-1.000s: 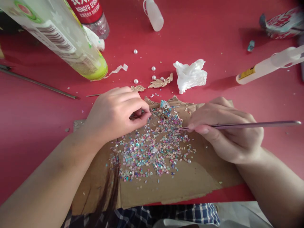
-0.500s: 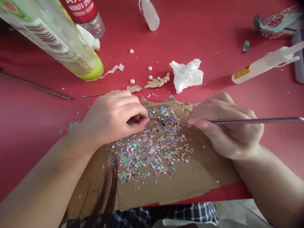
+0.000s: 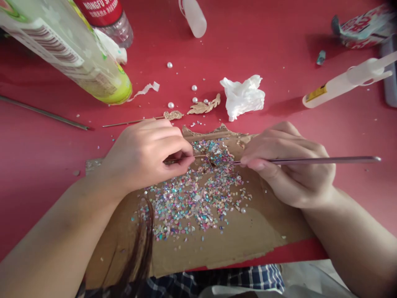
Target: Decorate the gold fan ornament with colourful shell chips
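My left hand (image 3: 145,153) is closed in a pinch on the thin stem of a small gold ornament (image 3: 214,154) whose head is covered in coloured chips. My right hand (image 3: 288,165) is closed round long metal tweezers (image 3: 310,160), whose tips reach left to the ornament's head. Both hands work over a pile of several pastel shell chips (image 3: 198,194) spread on a brown cardboard sheet (image 3: 248,236) on the red table.
Behind the cardboard lie gold leaf pieces (image 3: 203,106), loose pearls (image 3: 194,87), a crumpled tissue (image 3: 243,96) and a thin metal rod (image 3: 43,111). A green bottle (image 3: 71,54), a red-labelled water bottle (image 3: 108,16), a small white bottle (image 3: 194,16) and a glue tube (image 3: 344,80) stand farther back.
The ornament has been tipped down from standing up to lying nearer the chips, with the tweezer tips now at its head. Both hands stay in place.
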`<state>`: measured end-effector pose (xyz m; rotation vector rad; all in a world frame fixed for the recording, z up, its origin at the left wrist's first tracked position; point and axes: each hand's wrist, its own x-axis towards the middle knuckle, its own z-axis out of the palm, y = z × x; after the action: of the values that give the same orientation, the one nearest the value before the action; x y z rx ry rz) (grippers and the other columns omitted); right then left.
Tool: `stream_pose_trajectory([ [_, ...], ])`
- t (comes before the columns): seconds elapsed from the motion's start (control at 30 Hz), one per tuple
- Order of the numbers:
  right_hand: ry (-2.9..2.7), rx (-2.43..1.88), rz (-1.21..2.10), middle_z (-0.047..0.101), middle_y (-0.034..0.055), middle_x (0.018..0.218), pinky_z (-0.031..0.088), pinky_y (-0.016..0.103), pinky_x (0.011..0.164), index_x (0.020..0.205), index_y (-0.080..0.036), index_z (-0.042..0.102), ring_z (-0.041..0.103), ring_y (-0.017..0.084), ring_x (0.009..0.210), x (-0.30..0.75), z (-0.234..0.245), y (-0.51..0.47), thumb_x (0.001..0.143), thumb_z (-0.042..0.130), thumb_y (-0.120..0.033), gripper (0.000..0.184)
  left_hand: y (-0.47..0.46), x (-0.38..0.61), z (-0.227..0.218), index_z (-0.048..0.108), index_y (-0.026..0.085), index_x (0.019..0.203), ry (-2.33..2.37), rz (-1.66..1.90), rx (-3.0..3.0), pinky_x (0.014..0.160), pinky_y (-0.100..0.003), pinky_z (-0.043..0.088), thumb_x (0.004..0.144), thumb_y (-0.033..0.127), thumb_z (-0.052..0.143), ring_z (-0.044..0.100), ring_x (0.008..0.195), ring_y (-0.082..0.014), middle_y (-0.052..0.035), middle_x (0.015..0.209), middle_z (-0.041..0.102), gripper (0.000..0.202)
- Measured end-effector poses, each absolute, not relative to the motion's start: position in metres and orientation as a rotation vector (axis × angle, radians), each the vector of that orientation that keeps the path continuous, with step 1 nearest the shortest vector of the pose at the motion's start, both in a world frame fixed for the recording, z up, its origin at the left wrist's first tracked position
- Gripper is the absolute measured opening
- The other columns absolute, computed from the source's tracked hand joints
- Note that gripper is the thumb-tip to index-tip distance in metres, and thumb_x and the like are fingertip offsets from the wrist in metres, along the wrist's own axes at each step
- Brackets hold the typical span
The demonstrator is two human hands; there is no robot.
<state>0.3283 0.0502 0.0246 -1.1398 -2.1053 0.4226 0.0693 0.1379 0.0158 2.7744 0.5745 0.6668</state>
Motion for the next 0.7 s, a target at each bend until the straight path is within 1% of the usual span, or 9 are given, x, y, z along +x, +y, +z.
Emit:
stream_pose_trajectory([
  [0.2,-2.095,-1.146,0.430,0.068,-0.0006,0.070,0.043,0.040,0.069,0.079,-0.022,0.058,0.067,0.018,0.066,0.3277,0.0245,0.0501,0.099,0.057,-0.024,0.020,0.1380,0.0703,0.0149,0.064,0.023,0.077,0.578,0.662,2.771,0.063,-0.033,0.048,0.087,0.019,0.065,0.056,0.066,-0.0148,0.0015,0.068,0.065,0.011],
  [0.7,-2.127,-1.101,0.438,0.068,-0.0022,0.068,0.040,0.040,0.068,0.080,-0.023,0.059,0.066,0.018,0.063,0.3278,0.0271,0.0506,0.098,0.058,-0.024,0.018,0.1383,0.0713,0.0166,0.063,0.027,0.075,0.649,0.602,2.752,0.063,-0.032,0.048,0.088,0.024,0.060,0.057,0.064,-0.0142,0.0034,0.067,0.066,0.014],
])
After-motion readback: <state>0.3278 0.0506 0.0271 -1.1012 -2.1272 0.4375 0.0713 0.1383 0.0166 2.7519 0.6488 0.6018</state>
